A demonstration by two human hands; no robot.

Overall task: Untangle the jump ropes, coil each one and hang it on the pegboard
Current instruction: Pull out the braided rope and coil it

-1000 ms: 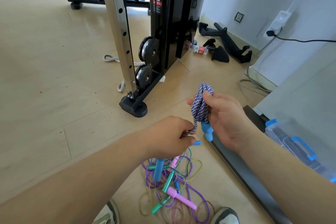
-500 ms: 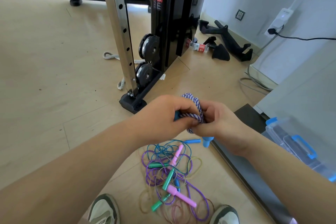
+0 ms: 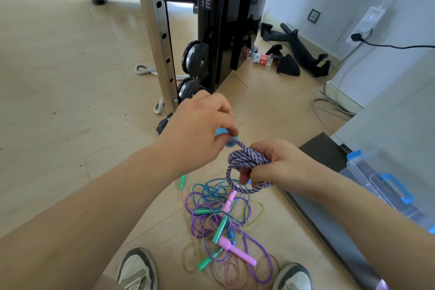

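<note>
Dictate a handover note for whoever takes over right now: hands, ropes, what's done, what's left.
Left hand pinches the blue handle at the rope's end.
Right hand grips the purple-and-white braided rope, bundled in loops.
Tangled pile of thin ropes lies on the floor.
Done: braided rope mostly coiled.
Left: finish that coil, hang it, untangle the rest. Pegboard not in view.

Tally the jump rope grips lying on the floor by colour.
Green grips: 4
Pink grips: 2
Blue grips: 1
Total: 7; the held purple braided rope and its grips are left out.
</note>
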